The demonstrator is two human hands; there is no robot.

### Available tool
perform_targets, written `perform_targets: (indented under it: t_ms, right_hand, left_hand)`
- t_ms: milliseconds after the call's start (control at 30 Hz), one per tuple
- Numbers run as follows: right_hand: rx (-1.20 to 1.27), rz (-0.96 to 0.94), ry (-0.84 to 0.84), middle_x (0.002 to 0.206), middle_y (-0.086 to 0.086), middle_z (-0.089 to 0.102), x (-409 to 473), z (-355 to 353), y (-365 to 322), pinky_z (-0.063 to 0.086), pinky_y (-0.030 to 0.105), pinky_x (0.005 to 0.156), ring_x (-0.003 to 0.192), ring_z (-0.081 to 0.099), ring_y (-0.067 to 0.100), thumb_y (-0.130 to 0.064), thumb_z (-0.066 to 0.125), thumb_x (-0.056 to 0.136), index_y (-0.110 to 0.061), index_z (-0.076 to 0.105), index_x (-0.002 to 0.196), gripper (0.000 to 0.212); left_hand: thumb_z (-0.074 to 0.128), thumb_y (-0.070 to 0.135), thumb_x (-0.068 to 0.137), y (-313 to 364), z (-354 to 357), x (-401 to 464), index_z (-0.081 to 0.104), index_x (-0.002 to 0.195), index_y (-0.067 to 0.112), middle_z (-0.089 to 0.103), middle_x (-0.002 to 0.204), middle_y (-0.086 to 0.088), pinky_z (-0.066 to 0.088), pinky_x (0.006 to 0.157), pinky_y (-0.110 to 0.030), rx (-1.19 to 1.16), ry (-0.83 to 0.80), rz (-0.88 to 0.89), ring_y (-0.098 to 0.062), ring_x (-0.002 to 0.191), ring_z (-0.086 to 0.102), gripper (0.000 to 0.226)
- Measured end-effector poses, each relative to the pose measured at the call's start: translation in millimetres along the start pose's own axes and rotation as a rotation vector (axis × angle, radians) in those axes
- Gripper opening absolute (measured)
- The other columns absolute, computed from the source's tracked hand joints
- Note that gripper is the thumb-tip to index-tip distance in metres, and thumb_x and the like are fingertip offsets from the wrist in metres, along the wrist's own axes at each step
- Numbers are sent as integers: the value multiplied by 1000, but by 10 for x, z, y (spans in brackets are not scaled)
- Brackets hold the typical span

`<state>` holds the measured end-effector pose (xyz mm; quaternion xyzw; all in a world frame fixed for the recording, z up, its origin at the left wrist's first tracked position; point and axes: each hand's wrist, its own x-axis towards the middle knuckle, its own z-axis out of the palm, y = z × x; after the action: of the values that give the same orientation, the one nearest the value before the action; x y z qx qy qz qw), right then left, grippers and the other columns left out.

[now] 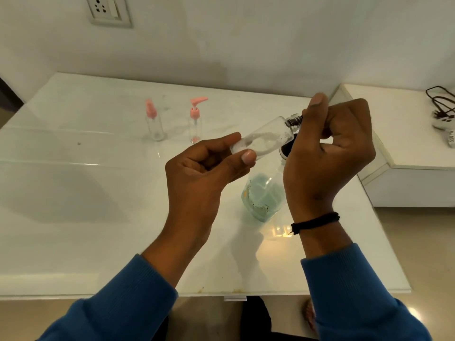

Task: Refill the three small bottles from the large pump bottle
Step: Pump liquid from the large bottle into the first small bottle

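A clear small bottle [264, 137] is held tilted above the table, its threaded neck up-right and uncapped. Two more clear small bottles, one with a pink spray top [154, 121] and one with a pink pump top [195, 124], stand upright behind. The large pump bottle [264, 193], holding bluish liquid, stands below.

Above a white table [73, 217], the left hand [204, 166] pinches the base of a tilted clear small bottle [266, 139] while the right hand [330, 153] curls at its threaded neck, the large bottle [263, 193] standing just below and two pink-topped small bottles [155, 119] farther back.
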<state>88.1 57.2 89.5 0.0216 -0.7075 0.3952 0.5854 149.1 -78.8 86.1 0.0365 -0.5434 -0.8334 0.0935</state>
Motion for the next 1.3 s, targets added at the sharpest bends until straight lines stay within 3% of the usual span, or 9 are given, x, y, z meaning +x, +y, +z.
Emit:
perform_targets:
  t_ms: [133, 267, 433, 633, 833, 967, 1100, 1300]
  right_hand:
    - [25, 16, 13, 68, 1, 47, -45, -15, 39, 38, 33, 57, 65, 43, 15, -3, 62, 99, -1, 59, 63, 36]
    - [6, 15, 7, 65, 7, 50, -14, -16, 36, 40, 41, 56, 62, 47, 25, -7, 62, 99, 2, 59, 63, 38]
    - [48, 56, 11, 64, 12, 51, -47, -11, 36, 37, 29, 59, 63, 44, 18, -4, 62, 99, 2, 59, 63, 37]
    - [23, 25, 5, 64, 13, 53, -2, -5, 31, 39, 39, 57, 62, 46, 27, -6, 62, 99, 4, 58, 62, 39]
    - [63, 53, 2, 63, 14, 51, -47, -10, 33, 35, 21, 59, 64, 43, 18, -3, 62, 99, 3, 59, 63, 37]
    - [38, 30, 0, 64, 12, 52, -2, 1, 26, 38, 35, 57, 62, 45, 24, -6, 62, 99, 3, 58, 61, 39]
    - [52, 35, 3, 65, 7, 49, -21, -9, 37, 36, 27, 57, 63, 43, 18, -3, 62, 98, 3, 58, 62, 37]
    - [17, 12, 6, 63, 13, 52, 13, 8, 46, 38, 43, 56, 61, 44, 26, -6, 62, 99, 3, 57, 61, 39]
  left_hand:
    - [80, 16, 66, -3, 20, -16, 74, 108, 6, 79, 96, -6, 62, 78, -33, 0, 2, 2, -29, 92, 76, 44]
    - [80, 18, 66, 3, 16, -19, 73, 109, 5, 79, 98, -6, 62, 77, -31, 0, -1, -6, -28, 91, 77, 45]
    - [80, 18, 66, -3, 21, -12, 74, 109, 7, 79, 96, -5, 61, 77, -30, 19, 4, -4, -26, 91, 77, 45]
    - [79, 18, 66, 7, 23, -11, 73, 109, 5, 79, 97, -4, 62, 77, -30, 5, 3, -7, -26, 90, 77, 45]
    - [80, 17, 66, 0, 27, -22, 74, 108, 7, 79, 94, -5, 62, 77, -30, 3, 8, -6, -27, 89, 77, 43]
    - [79, 20, 66, 13, 28, -24, 73, 108, 8, 80, 95, -1, 61, 75, -27, 13, 3, -7, -25, 88, 77, 43]
    - [80, 18, 65, 0, 30, -20, 74, 107, 8, 79, 94, -5, 61, 77, -30, 0, 10, -7, -28, 90, 77, 43]
    - [78, 19, 68, 4, 31, -16, 73, 110, 7, 80, 95, 0, 61, 74, -25, 22, -3, -1, -25, 88, 77, 44]
